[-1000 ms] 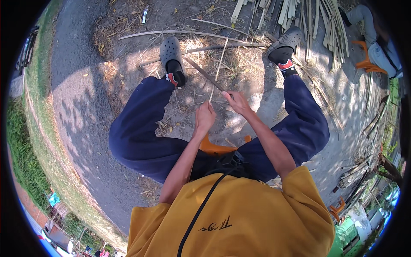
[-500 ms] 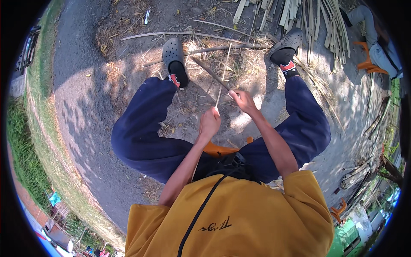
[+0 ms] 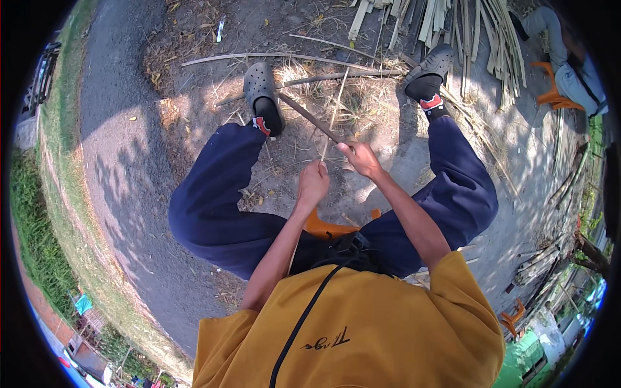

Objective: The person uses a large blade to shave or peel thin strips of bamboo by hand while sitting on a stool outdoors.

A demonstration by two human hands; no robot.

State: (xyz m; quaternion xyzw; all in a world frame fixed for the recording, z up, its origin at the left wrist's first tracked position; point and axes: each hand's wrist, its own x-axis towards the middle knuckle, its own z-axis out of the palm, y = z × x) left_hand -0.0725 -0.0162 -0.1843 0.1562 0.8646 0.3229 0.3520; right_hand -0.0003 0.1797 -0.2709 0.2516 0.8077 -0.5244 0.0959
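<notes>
My left hand (image 3: 313, 183) is closed on the near end of a thin pale bamboo strip (image 3: 336, 107), which runs away from me over the ground between my feet. My right hand (image 3: 360, 159) grips the near end of a long, dark, straight tool that looks like a machete (image 3: 306, 117). It slants off to the far left, its tip near my left shoe. Close to my hands the tool and the strip cross; whether they touch I cannot tell. The handle is mostly hidden in my fingers.
A dark curved stick (image 3: 317, 80) lies across the ground between my grey clogs, with a longer pale strip (image 3: 272, 55) beyond. Many split strips (image 3: 482, 39) are piled at the far right. Another person (image 3: 572, 84) sits there near an orange chair (image 3: 553, 90). Under me is an orange seat (image 3: 323, 226).
Both hands have shifted slightly left, and my right hand a little nearer to me. The dark tool's tip has moved left and nearer, toward my left shoe. Both grips are kept.
</notes>
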